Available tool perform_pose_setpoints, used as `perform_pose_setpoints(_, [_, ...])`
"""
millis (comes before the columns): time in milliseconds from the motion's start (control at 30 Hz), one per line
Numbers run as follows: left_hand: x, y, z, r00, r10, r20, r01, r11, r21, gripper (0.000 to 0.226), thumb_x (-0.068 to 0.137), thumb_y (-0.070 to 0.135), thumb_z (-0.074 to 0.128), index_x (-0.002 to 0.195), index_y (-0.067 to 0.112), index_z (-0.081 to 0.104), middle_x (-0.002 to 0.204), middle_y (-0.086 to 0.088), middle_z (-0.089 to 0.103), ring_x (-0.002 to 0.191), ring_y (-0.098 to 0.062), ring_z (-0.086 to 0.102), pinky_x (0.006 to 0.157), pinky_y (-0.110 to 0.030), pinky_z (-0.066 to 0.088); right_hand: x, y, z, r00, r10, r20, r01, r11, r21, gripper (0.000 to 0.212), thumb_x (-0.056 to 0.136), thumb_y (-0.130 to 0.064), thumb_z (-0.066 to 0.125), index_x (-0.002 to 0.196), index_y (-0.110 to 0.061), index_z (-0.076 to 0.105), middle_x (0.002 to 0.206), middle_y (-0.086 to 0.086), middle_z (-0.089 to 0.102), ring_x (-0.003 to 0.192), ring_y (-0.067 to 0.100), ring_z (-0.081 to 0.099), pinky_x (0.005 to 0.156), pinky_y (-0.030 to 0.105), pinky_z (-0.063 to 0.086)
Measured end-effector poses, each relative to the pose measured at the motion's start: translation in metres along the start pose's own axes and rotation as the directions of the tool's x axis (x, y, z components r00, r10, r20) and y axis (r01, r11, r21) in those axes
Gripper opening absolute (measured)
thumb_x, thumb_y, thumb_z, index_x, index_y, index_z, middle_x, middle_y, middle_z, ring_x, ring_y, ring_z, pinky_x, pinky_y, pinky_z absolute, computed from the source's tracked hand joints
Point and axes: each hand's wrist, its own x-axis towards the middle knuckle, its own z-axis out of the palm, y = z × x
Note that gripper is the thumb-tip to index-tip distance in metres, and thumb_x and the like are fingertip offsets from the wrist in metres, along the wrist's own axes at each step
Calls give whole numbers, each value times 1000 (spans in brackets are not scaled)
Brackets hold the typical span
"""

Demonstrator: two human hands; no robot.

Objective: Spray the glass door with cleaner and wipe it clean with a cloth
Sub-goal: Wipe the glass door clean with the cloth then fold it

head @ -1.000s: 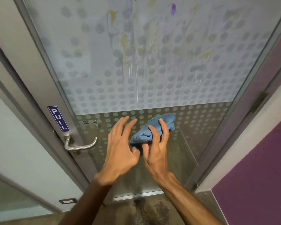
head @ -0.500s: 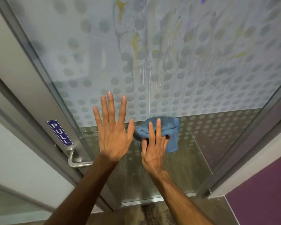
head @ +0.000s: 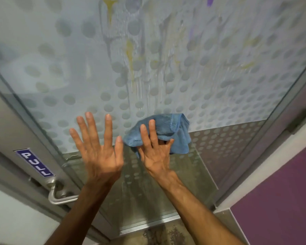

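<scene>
The glass door [head: 166,71] carries a pattern of frosted dots, with yellow and purple smears and wet runs down its middle. My right hand [head: 154,152] holds a crumpled blue cloth [head: 175,131] against the glass at the lower edge of the frosted band. Two of its fingers lie straight over the cloth, while the others curl into its lower fold. My left hand [head: 99,147] is spread flat beside it at the glass, fingers straight, holding nothing. No spray bottle is in view.
A metal lever handle [head: 60,197] and a blue PULL sign [head: 34,162] sit on the door frame at the left. A purple wall [head: 279,200] stands at the right. A stained floor [head: 162,234] shows below the door.
Both hands have risen up the glass and the view has closed in. The left hand went from loosely bent to flat and spread. The cloth has moved up to the frosted band's edge.
</scene>
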Motion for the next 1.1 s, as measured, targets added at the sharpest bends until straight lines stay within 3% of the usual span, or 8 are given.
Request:
perform_pose_setpoints(100, [5, 2, -3, 1000, 4, -19, -4, 999, -35, 60, 103, 17, 52, 157, 1, 32, 160, -37, 18, 149, -59, 17, 119, -75, 16, 17, -1, -1, 998, -57, -25, 56, 997, -45, 98, 97, -38, 72, 164, -20, 3, 173, 1, -10, 156, 24, 27, 114, 82, 12])
perform_pose_setpoints(167, [9, 7, -4, 999, 17, -28, -18, 998, -64, 60, 102, 13, 52, 157, -1, 31, 158, -41, 20, 148, -61, 17, 118, -76, 16, 31, 1, -5, 995, -92, -43, 90, 994, -63, 83, 100, -38, 67, 161, -22, 13, 173, -1, -9, 151, 28, 37, 117, 79, 7])
perform_pose_setpoints(333, [15, 22, -3, 999, 0, -35, -4, 991, -137, 63, 101, 16, 53, 155, -4, 28, 157, -42, 22, 148, -59, 15, 121, -73, 12, 61, 6, -22, 985, -145, -93, 140, 988, -60, 62, 100, -38, 68, 150, -20, 37, 166, 1, 32, 146, 26, 47, 117, 78, 10])
perform_pose_setpoints(567, [23, 42, -9, 998, -61, -31, 55, 982, -183, 73, 102, 25, 55, 155, -9, 19, 161, -40, 16, 152, -53, 13, 125, -66, 8, 95, 10, -42, 969, -217, -118, 215, 976, -30, 52, 104, -34, 62, 148, -18, 40, 157, 1, 29, 131, 25, 61, 119, 77, 9])
perform_pose_setpoints(667, [25, 47, -13, 998, -52, -23, 46, 977, -208, 77, 101, 27, 56, 155, -11, 15, 161, -40, 14, 153, -52, 12, 126, -64, 6, 99, 10, -52, 968, -196, -158, 195, 981, -20, 50, 103, -36, 63, 145, -17, 43, 155, 5, 34, 118, 31, 68, 114, 80, 21])
perform_pose_setpoints(800, [23, 58, -16, 1000, 3, -7, -5, 972, -234, 81, 98, 25, 59, 156, -9, 12, 161, -39, 13, 154, -50, 10, 126, -64, 3, 84, 19, -74, 957, -144, -252, 155, 988, 25, 57, 96, -34, 74, 141, -13, 45, 159, 16, 42, 141, 35, 48, 101, 73, 42])
perform_pose_setpoints(967, [6, 86, -9, 995, 99, 17, -92, 966, -241, 73, 102, 22, 58, 157, -1, 17, 163, -34, 15, 155, -48, 12, 125, -67, 8, 28, 54, -97, 975, -70, -210, 87, 994, 70, 64, 99, -31, 68, 151, -15, 34, 174, 0, 6, 157, 23, 23, 107, 67, 41])
perform_pose_setpoints(1100, [-12, 116, 6, 969, 208, 132, -179, 963, -199, 75, 99, 17, 57, 160, 6, 16, 167, -26, 8, 158, -40, 5, 125, -66, 8, -21, 93, -105, 985, 66, -160, -54, 995, 82, 82, 92, -27, 79, 155, -22, 27, 174, -2, 2, 156, 25, 25, 110, 62, 42])
